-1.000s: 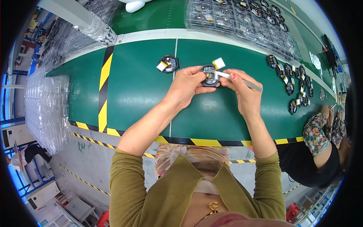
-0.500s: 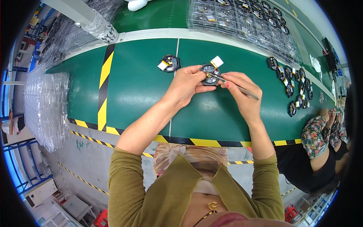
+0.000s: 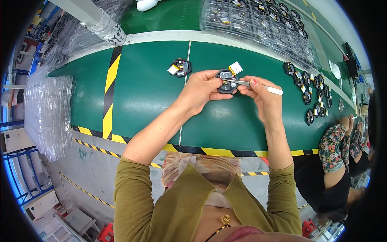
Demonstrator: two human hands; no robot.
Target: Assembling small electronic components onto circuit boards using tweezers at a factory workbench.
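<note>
Between the thumb and fingers of my left hand point(image 3: 201, 88) is a round black electronic module point(image 3: 228, 86), held just above the green bench point(image 3: 149, 103). A flat white battery point(image 3: 235, 68) sticks out from its far right edge. My right hand point(image 3: 264, 94) is closed around metal tweezers point(image 3: 262, 86). Their tips reach inside the module's casing, close to my left thumb; whether they grip a part there is too small to tell. A second black module point(image 3: 180, 67) with a white battery lies on the bench, beyond and left of my left hand.
Several similar modules point(image 3: 308, 89) lie in a cluster at the right. Clear plastic trays point(image 3: 258, 22) filled with modules stand at the back. Stacked empty trays point(image 3: 47, 115) rise at the left, and a post point(image 3: 98, 24) at the back left. Another person's patterned sleeve point(image 3: 331, 147) shows at right.
The tweezers have swung from a downward slant to nearly level, their back end rising. My right hand has turned with them. The module has shifted slightly to the right and nearer in my left fingers.
</note>
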